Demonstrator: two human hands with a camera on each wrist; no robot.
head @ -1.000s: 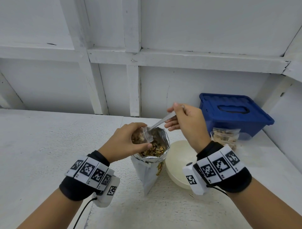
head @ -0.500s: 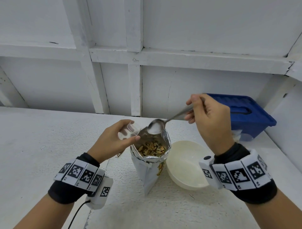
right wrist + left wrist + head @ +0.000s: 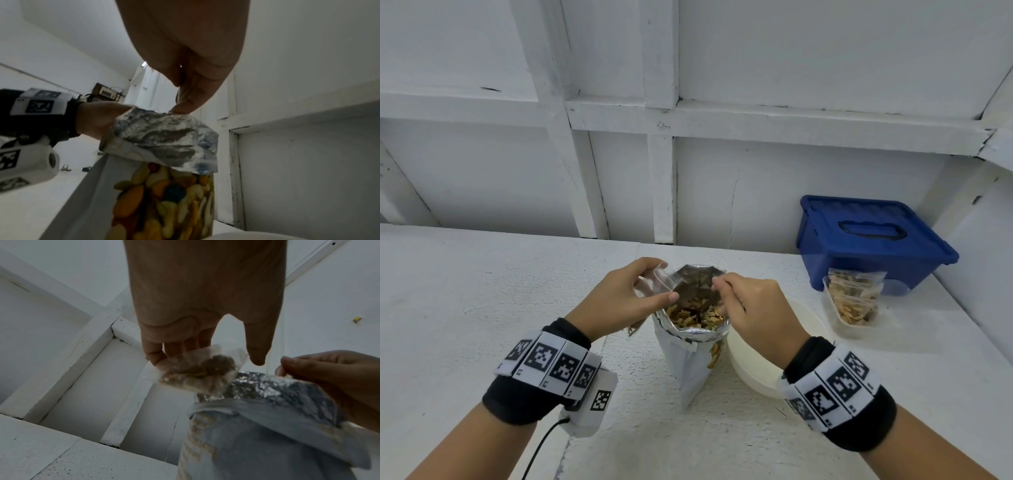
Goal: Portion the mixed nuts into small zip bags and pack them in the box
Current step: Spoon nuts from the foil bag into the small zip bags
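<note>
An opened foil-lined nut pouch [image 3: 690,356] stands in the middle of the table, with mixed nuts [image 3: 693,313] showing inside. My left hand [image 3: 667,281] pinches a small clear zip bag [image 3: 655,277] at the pouch's left rim. In the left wrist view this zip bag [image 3: 197,374] has a few nuts in it. My right hand [image 3: 720,294] reaches down into the pouch mouth with its fingers curled round a spoon handle [image 3: 178,95]. The spoon's bowl is hidden inside the pouch. A blue lidded box [image 3: 866,240] sits at the back right.
Filled zip bags [image 3: 854,301] lean against the front of the blue box. A white bowl [image 3: 756,373] stands just right of the pouch, under my right wrist. The white wall runs close behind the table.
My right hand lifted the spoon out of the zip bag, rose above the pouch, then came down into the pouch mouth. My left hand moved the zip bag to the pouch's left rim.
</note>
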